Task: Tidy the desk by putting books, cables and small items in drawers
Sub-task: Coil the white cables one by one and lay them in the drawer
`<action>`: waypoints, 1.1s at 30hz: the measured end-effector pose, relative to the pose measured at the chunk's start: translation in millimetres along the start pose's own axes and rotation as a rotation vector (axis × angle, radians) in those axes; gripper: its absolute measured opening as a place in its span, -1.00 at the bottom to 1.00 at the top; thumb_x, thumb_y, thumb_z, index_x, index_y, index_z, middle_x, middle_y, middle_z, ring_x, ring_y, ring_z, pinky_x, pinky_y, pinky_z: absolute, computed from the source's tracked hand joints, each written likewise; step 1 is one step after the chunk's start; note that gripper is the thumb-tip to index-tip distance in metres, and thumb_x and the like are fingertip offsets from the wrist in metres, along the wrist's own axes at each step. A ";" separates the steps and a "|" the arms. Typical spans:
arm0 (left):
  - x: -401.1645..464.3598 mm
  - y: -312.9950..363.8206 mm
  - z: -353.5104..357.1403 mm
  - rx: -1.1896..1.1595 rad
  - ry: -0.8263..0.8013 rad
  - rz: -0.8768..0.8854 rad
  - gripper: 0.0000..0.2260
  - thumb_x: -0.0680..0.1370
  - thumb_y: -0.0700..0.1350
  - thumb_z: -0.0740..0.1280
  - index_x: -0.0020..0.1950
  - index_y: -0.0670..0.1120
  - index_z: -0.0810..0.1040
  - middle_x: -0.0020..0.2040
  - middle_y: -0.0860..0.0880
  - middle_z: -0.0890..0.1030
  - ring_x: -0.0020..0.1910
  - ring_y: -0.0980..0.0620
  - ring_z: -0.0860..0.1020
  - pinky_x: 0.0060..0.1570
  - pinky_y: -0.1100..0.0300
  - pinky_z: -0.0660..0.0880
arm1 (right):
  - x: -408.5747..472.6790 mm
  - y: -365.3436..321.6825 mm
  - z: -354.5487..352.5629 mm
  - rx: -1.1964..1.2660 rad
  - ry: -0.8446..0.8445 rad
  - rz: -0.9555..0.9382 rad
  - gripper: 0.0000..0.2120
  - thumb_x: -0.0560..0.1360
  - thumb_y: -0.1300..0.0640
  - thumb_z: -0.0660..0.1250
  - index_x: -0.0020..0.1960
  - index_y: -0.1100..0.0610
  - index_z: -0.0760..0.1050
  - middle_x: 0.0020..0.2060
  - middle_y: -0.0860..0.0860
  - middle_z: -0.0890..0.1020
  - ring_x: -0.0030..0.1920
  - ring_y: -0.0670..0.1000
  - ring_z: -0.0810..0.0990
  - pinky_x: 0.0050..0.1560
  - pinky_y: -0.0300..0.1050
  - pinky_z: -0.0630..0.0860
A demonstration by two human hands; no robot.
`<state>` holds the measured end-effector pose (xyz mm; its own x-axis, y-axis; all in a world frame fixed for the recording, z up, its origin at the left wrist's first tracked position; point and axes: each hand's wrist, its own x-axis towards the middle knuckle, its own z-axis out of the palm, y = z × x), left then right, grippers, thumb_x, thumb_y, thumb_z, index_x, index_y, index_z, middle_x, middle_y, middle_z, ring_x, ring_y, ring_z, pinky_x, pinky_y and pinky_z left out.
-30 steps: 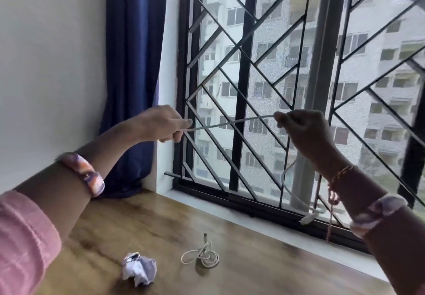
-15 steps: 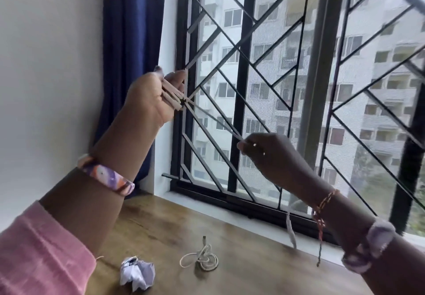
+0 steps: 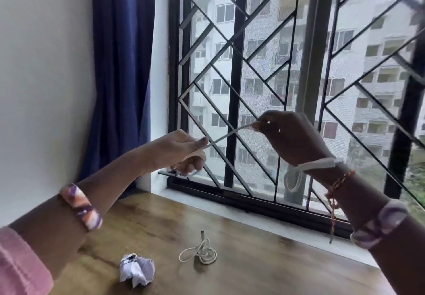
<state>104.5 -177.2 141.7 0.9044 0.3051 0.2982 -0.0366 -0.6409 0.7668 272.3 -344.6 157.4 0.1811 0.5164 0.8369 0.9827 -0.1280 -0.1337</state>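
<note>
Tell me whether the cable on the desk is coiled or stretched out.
Coiled. The white cable lies bunched in small loops on the wooden desk, one plug end sticking up.

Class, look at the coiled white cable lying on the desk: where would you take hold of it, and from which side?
Grip the coiled cable at its knotted middle, where the strands bunch and cross, coming straight down from above. The loops lie flat on the desk, so a pinch at the bundle should lift the whole coil together. The plug end sticking up at the back is likely a poorer hold: the loops may dangle or unwind.
</note>
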 end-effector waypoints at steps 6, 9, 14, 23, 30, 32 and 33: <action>-12.2 28.9 4.4 -0.741 0.060 0.138 -0.64 0.41 0.11 0.21 -0.45 -0.09 0.54 -0.54 0.05 0.48 -0.57 0.17 0.42 -0.53 0.38 0.42 | -7.1 3.5 24.7 0.130 0.003 0.081 -0.70 0.55 0.01 0.24 -0.30 0.12 0.52 -0.54 -0.15 0.40 -0.54 -0.19 0.41 -0.46 -0.27 0.29; -0.1 43.2 13.8 -1.194 0.212 0.146 -0.72 0.51 0.01 0.24 -0.32 -0.12 0.48 -0.52 0.05 0.51 -0.59 0.19 0.47 -0.57 0.38 0.44 | -11.1 -8.5 36.1 0.113 -0.030 0.082 -0.73 0.56 0.03 0.21 -0.31 0.02 0.41 -0.53 -0.12 0.41 -0.52 -0.17 0.37 -0.40 -0.19 0.30; 27.9 53.2 15.8 -1.503 0.632 0.236 -0.70 0.66 -0.13 0.04 -0.23 -0.15 0.38 -0.44 -0.03 0.47 -0.54 0.12 0.46 -0.39 0.30 0.50 | -28.3 -24.3 42.7 -0.156 -0.194 0.003 -0.82 0.60 0.02 0.12 0.07 0.07 0.44 -0.26 0.13 0.61 -0.33 0.13 0.56 -0.39 -0.17 0.37; 42.5 -33.2 17.9 0.657 1.007 0.542 -0.84 0.60 -0.18 0.16 -0.08 -0.23 0.47 -0.22 -0.17 0.58 -0.35 0.06 0.48 -0.28 0.34 0.31 | -42.9 -13.8 31.0 -0.246 -0.198 -0.085 -0.75 0.61 -0.03 0.09 0.11 0.04 0.47 -0.19 0.11 0.66 -0.24 0.20 0.63 -0.29 -0.04 0.51; 23.7 -38.0 52.8 0.138 -0.035 -0.021 -0.36 0.46 0.37 0.00 -0.33 -0.15 0.52 -0.47 0.00 0.49 -0.55 0.13 0.38 -0.46 0.21 0.35 | -44.2 25.4 21.9 -0.325 -0.151 -0.083 -0.40 0.46 -0.29 -0.10 -0.03 0.13 0.51 -0.42 0.11 0.59 -0.42 0.15 0.61 -0.38 0.01 0.57; 13.7 -23.1 58.0 -0.085 -0.204 0.027 -0.44 0.42 0.35 0.11 -0.37 -0.12 0.54 -0.49 0.02 0.50 -0.57 0.17 0.39 -0.49 0.30 0.28 | -49.7 35.2 21.3 -0.367 -0.133 -0.084 -0.37 0.46 -0.32 -0.12 -0.10 0.14 0.51 -0.47 0.10 0.58 -0.44 0.16 0.62 -0.43 -0.09 0.50; 7.6 -12.0 60.6 -0.260 -0.243 0.063 -0.52 0.40 0.27 0.18 -0.38 -0.12 0.54 -0.49 0.02 0.51 -0.56 0.18 0.41 -0.49 0.32 0.34 | -52.8 39.0 22.0 -0.373 -0.122 -0.079 -0.37 0.48 -0.33 -0.11 -0.14 0.13 0.50 -0.50 0.10 0.56 -0.46 0.17 0.61 -0.45 -0.12 0.43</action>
<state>137.5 -209.9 100.3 0.9704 0.0744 0.2298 -0.1744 -0.4426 0.8796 302.0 -358.2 96.3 0.1309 0.6307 0.7649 0.9165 -0.3712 0.1493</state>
